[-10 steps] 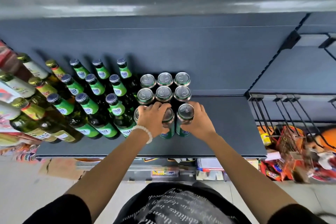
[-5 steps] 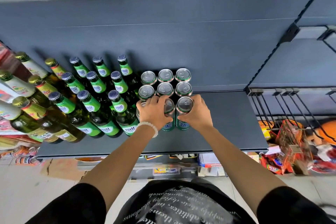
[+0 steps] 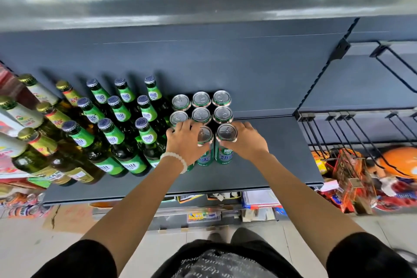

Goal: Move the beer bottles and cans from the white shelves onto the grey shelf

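Observation:
On the grey shelf several green beer bottles stand in rows left of a block of green beer cans. My left hand curls over the front-left can, which it mostly hides, and its fingers lie against the front-middle can. My right hand grips the front-right can from the right side. The three front cans stand upright, close against the row behind them.
Gold-capped bottles crowd the shelf's left end. Black wire hooks with snack packs hang to the right. A glossy upper shelf overhangs. Stationery lies on a lower shelf.
Both hands have slid the front row of cans back against the second row, and the view has shifted slightly.

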